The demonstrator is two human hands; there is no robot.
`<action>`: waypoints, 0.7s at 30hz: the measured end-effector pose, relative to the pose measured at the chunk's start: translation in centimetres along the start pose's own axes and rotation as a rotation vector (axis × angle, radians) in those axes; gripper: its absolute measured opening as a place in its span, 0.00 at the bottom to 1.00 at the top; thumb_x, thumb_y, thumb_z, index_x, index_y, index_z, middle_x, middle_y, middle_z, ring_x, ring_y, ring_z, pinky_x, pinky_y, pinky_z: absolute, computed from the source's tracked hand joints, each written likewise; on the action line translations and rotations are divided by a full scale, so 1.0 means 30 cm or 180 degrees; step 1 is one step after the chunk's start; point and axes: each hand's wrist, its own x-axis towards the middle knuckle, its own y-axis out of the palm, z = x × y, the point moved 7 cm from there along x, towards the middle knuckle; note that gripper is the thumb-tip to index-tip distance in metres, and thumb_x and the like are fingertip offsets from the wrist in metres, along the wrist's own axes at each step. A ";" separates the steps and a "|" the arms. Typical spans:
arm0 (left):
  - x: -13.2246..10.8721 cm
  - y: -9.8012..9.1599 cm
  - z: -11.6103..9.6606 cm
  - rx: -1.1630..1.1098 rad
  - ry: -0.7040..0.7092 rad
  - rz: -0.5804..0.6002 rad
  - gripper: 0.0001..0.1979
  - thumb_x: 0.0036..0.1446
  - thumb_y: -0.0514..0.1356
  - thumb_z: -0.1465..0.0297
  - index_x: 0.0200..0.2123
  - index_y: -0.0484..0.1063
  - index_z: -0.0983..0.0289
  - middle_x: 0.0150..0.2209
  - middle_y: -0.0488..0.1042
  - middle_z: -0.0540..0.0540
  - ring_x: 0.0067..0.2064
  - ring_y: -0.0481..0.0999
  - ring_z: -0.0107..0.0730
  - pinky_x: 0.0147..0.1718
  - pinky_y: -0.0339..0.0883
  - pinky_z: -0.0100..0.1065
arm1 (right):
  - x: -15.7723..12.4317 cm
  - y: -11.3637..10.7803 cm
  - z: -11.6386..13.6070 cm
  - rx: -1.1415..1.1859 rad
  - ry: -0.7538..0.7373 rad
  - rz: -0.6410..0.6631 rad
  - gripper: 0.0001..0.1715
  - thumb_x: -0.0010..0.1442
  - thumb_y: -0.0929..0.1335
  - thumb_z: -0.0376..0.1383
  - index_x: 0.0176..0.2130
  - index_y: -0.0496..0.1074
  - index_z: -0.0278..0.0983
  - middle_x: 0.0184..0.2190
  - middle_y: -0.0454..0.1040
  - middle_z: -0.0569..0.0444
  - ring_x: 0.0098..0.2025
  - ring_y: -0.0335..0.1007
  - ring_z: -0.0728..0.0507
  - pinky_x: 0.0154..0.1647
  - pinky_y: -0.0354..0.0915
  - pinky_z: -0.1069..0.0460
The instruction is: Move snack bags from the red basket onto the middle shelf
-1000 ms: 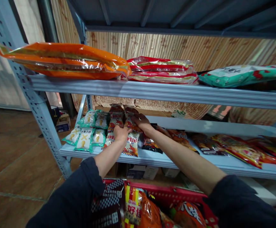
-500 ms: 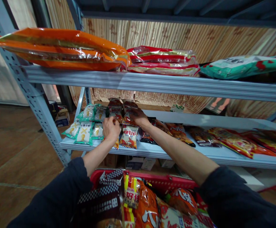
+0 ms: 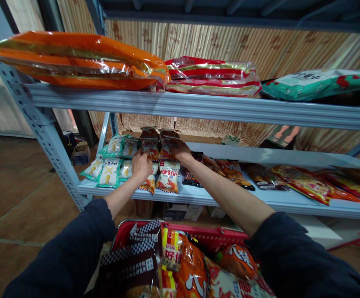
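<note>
Both my arms reach onto the lower shelf (image 3: 217, 198) of a grey metal rack. My left hand (image 3: 141, 164) lies with curled fingers on the left column of small red and white snack packets (image 3: 168, 178). My right hand (image 3: 178, 150) rests palm down on the packets further back in the right column, fingers closed over them. Green and white snack packets (image 3: 110, 170) lie just left of my left hand. Dark and orange packets (image 3: 229, 170) lie right of my right forearm.
A red basket (image 3: 210, 239) full of snack bags sits below my arms. The upper shelf (image 3: 198, 106) carries a big orange bag (image 3: 74, 62), red bags (image 3: 212, 76) and a green bag (image 3: 319, 82). Cardboard boxes (image 3: 182, 212) stand under the rack. A wooden floor lies to the left.
My left hand has moved back along the left column of red packets, from the front packet to the ones behind. The view has dropped closer to the basket. My right hand stays on the rear packets.
</note>
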 end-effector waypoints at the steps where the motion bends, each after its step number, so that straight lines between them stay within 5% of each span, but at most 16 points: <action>1: 0.001 0.002 0.004 -0.0022 -0.0007 0.0005 0.22 0.51 0.53 0.74 0.51 0.66 0.61 0.55 0.62 0.58 0.55 0.62 0.39 0.54 0.55 0.35 | -0.003 0.002 -0.003 0.0048 0.0015 -0.0001 0.19 0.51 0.65 0.31 0.45 0.70 0.39 0.47 0.71 0.52 0.50 0.65 0.42 0.51 0.60 0.48; 8: 0.001 -0.009 0.015 -0.0230 -0.0108 0.0072 0.21 0.52 0.52 0.75 0.52 0.66 0.63 0.56 0.61 0.60 0.55 0.64 0.40 0.53 0.58 0.36 | -0.036 -0.005 -0.032 0.0439 -0.0055 -0.0091 0.25 0.48 0.63 0.28 0.47 0.68 0.40 0.48 0.70 0.53 0.51 0.64 0.43 0.50 0.61 0.48; 17: -0.012 -0.020 -0.005 -0.0227 -0.0028 -0.0005 0.22 0.53 0.50 0.76 0.53 0.64 0.65 0.56 0.60 0.61 0.56 0.61 0.38 0.54 0.56 0.34 | -0.082 -0.016 -0.036 0.0683 0.0312 -0.0161 0.29 0.51 0.65 0.37 0.53 0.63 0.40 0.47 0.71 0.51 0.45 0.68 0.43 0.47 0.64 0.48; 21: -0.019 -0.021 0.001 -0.0175 -0.0054 -0.0014 0.22 0.53 0.50 0.75 0.53 0.63 0.66 0.57 0.59 0.62 0.57 0.60 0.39 0.55 0.55 0.35 | -0.089 -0.023 -0.023 0.0312 0.0090 -0.0136 0.28 0.53 0.63 0.38 0.54 0.62 0.40 0.45 0.73 0.51 0.45 0.69 0.43 0.47 0.63 0.48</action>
